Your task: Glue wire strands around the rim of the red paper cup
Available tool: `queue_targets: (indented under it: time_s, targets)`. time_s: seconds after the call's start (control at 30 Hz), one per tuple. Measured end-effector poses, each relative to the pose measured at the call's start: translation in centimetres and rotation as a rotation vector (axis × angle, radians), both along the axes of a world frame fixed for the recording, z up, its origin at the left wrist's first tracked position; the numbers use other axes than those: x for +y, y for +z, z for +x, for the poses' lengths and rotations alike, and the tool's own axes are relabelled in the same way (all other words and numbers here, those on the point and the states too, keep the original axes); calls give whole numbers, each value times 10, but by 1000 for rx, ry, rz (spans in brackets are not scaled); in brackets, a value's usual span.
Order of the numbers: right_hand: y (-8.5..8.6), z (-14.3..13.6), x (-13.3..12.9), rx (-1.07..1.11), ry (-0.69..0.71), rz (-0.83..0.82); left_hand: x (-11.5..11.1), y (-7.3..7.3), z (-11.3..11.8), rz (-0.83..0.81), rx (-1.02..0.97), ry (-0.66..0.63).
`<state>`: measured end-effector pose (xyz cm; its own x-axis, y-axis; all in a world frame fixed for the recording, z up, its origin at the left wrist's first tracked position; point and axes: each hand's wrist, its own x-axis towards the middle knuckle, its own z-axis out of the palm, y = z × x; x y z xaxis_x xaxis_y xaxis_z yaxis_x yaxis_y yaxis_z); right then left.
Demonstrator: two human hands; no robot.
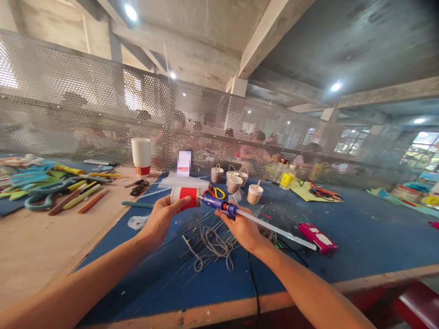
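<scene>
My left hand is closed around a red and white paper cup, which lies on its side in the air with its rim end toward the right. In my right hand is a blue hot glue gun, its nozzle at the cup's right end; whether it touches is too fine to tell. A long, pale glue stick juts from the gun's back. Below both hands lie a loose grey cord and several thin wires on the blue mat.
Small bucket-like cups with handles and a stack of paper cups stand farther back. Scissors and coloured sticks lie left. A pink box sits right, near a black cable. A perforated metal screen bounds the table, people behind it.
</scene>
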<state>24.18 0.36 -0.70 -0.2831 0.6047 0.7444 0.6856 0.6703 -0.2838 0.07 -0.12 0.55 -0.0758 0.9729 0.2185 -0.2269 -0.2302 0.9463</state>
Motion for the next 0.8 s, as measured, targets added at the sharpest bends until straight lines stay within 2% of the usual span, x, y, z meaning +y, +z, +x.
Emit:
queue_targets:
  time_s: [0.8]
  targets:
    - [-2,2,3,2,-18,2,-4,2,1,9,22,-20]
